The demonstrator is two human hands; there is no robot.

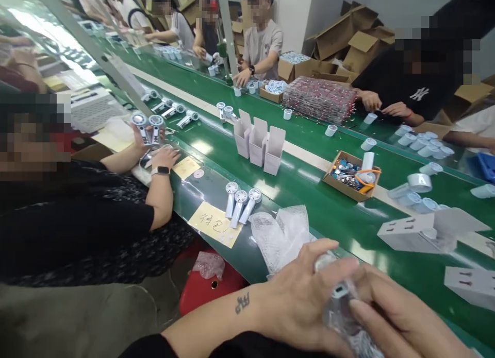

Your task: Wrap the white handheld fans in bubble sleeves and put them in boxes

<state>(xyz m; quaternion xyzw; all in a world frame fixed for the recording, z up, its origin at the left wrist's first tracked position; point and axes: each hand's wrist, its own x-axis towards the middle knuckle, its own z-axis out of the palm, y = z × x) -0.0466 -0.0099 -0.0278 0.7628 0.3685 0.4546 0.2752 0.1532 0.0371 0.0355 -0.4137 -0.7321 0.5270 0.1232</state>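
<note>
At the lower right, my left hand (301, 291) and my right hand (398, 311) are both closed around a bagged handheld fan (340, 292). Clear, crinkled plastic covers it, and a small dark port shows on its pale handle end. My fingers hide most of its body. Just beyond my left hand, white bubble-wrap bags (284, 234) lie on the bench edge. Three small handheld fans (240, 198) rest side by side to their left, partly on a yellow paper with handwriting (211, 224).
Three upright open white boxes (258, 144) stand on the green conveyor (309, 193). Further right are a carton of small parts (350, 180), white cups (419, 183) and an open white box (415, 232). A co-worker (143, 203) at left holds two fans; a red stool (209, 286) stands below.
</note>
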